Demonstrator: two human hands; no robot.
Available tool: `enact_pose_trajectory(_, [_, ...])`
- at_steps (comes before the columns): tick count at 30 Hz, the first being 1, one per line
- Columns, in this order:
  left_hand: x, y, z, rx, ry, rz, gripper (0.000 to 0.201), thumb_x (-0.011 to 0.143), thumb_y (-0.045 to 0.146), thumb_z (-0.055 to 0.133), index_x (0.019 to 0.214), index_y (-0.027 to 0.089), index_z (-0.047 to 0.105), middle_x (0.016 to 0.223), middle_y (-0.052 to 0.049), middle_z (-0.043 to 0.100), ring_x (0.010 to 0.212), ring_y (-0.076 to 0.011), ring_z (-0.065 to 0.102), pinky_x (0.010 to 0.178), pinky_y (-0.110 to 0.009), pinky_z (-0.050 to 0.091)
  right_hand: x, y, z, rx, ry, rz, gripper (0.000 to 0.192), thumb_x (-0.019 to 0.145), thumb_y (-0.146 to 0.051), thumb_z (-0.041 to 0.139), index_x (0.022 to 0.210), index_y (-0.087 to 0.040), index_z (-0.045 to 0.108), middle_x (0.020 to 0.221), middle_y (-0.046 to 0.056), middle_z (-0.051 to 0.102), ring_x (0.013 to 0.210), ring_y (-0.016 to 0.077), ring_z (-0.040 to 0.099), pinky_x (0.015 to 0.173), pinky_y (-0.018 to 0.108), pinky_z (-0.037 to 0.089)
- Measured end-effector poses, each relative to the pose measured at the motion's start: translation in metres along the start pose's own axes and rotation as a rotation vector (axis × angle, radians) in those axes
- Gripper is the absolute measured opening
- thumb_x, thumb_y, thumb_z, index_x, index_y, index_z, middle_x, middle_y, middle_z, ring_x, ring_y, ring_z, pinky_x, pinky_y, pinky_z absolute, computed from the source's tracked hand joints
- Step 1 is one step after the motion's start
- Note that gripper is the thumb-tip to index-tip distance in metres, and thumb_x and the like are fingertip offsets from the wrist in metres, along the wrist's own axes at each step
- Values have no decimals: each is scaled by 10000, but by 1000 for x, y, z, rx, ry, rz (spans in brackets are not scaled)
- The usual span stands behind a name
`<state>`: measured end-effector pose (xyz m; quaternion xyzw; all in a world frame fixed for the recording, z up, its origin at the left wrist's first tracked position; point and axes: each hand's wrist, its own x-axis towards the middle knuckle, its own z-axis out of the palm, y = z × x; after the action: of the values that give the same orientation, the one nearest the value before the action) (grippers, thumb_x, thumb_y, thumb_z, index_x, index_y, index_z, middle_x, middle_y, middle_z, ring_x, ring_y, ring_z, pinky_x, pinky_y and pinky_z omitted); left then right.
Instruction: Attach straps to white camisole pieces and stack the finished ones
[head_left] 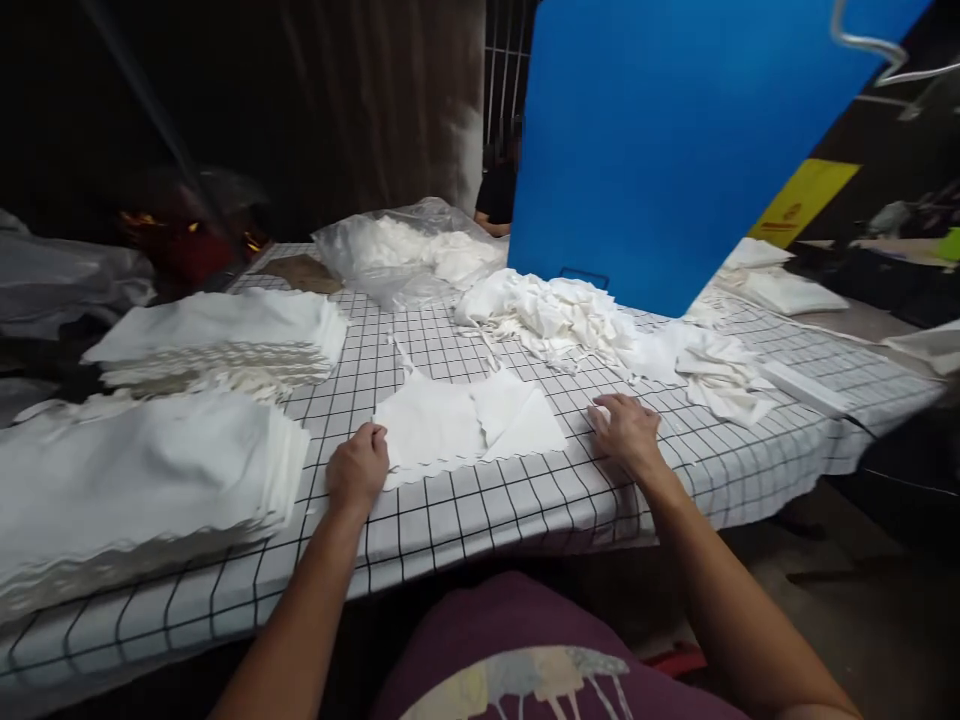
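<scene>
A flat white cloth piece (442,428) with a scalloped edge lies on the checked tablecloth (525,500) in front of me. My left hand (358,468) rests on its left corner, fingers curled down onto the fabric. My right hand (626,428) lies flat on the table just right of the cloth, fingertips near a small white scrap. A second folded white piece (517,410) overlaps the first on its right side.
Two tall stacks of white cloths (135,480) (225,340) stand at the left. A loose heap of white pieces (555,315) and a plastic bag of cloth (405,250) lie beyond. A blue board (675,140) rises at the back; another person sits behind it.
</scene>
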<state>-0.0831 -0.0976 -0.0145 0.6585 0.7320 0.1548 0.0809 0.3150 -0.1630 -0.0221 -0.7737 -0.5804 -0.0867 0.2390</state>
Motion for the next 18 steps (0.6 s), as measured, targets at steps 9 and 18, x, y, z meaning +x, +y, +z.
enact_pose_trajectory(9, [-2,-2,0,-99,3,17,302,988,285,392,1076,202,669,955,-119,742,876,-261,645,731,-317,381,79,-144,44,51,-472,-589,392,864,-108,562,1225,-227,656,1176,96,685,1064,283,612,867,416,478])
enact_pose_trajectory(18, [-3,0,-1,-96,-15,17,315,990,284,388,1101,192,668,943,-120,729,866,-255,630,737,-318,356,96,-125,50,166,-501,-576,231,923,-291,595,1103,-182,688,1150,115,641,1015,233,605,801,330,486])
